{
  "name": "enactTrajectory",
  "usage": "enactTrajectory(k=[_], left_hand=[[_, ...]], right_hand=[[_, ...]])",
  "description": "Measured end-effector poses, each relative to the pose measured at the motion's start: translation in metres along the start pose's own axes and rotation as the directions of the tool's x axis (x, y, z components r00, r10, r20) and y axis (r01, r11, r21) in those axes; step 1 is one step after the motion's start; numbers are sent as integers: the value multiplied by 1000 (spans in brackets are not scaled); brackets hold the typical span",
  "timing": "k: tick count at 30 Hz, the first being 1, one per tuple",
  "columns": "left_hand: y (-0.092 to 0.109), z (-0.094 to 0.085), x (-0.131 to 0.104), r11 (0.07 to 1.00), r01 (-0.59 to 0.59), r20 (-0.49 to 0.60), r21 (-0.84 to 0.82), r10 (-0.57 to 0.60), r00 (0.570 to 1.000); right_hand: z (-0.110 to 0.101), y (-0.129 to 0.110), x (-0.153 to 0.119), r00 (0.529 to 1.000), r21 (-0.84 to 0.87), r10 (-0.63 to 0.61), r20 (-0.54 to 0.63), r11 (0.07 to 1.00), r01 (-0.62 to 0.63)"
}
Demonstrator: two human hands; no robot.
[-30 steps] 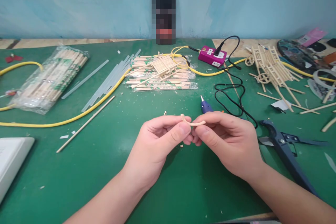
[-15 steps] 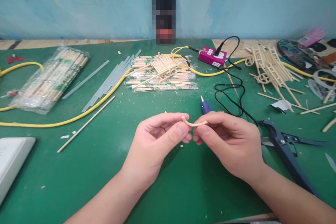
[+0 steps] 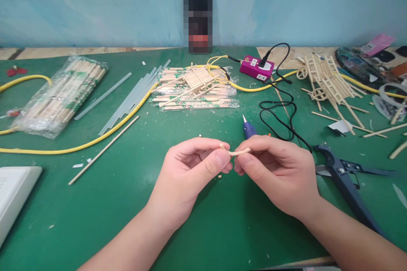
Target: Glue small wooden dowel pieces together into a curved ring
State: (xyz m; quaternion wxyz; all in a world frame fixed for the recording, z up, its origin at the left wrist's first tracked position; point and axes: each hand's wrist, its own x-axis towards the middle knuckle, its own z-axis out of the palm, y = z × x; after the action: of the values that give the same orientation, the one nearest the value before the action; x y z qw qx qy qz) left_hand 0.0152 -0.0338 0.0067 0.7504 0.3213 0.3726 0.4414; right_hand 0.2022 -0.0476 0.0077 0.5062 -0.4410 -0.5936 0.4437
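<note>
Between my two hands is a short, curved piece of pale wooden stick (image 3: 239,152). My left hand (image 3: 193,171) pinches its left end between thumb and forefinger, and my right hand (image 3: 278,169) pinches the right end. The fingertips cover part of the piece. Just behind my right hand lies a blue glue gun (image 3: 249,128), its nozzle pointing away from me and its body mostly hidden. Farther back, a small stick-built frame (image 3: 199,79) rests on wrapped chopsticks (image 3: 197,103).
Dark cutters (image 3: 343,178) lie beside my right forearm. A black cord loops from a purple power socket (image 3: 257,67). Stick-built models (image 3: 330,80) stand at right. Glue sticks (image 3: 130,99), a yellow cable (image 3: 79,149), a loose stick (image 3: 104,149) and bagged chopsticks (image 3: 63,93) occupy the left.
My left thumb has shifted slightly over the curved stick piece, covering more of its left part. Both hands otherwise stay in place.
</note>
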Motion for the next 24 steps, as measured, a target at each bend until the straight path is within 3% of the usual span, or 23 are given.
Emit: enactTrajectory(k=[10, 16, 21, 24], left_hand=[[3, 2, 0, 996, -35, 184, -85, 50, 982], [3, 1, -2, 996, -36, 220, -75, 52, 974], [4, 2, -2, 997, -31, 212, -72, 46, 976], [5, 2, -2, 998, -24, 170, -58, 33, 985]], right_hand=[[-6, -2, 2, 971, 286, 167, 169, 935, -210], [-9, 2, 2, 937, 380, 233, 260, 867, -321], [-9, 0, 1, 944, 369, 209, 255, 882, -295], [-7, -3, 0, 982, 227, 122, 143, 962, -152]])
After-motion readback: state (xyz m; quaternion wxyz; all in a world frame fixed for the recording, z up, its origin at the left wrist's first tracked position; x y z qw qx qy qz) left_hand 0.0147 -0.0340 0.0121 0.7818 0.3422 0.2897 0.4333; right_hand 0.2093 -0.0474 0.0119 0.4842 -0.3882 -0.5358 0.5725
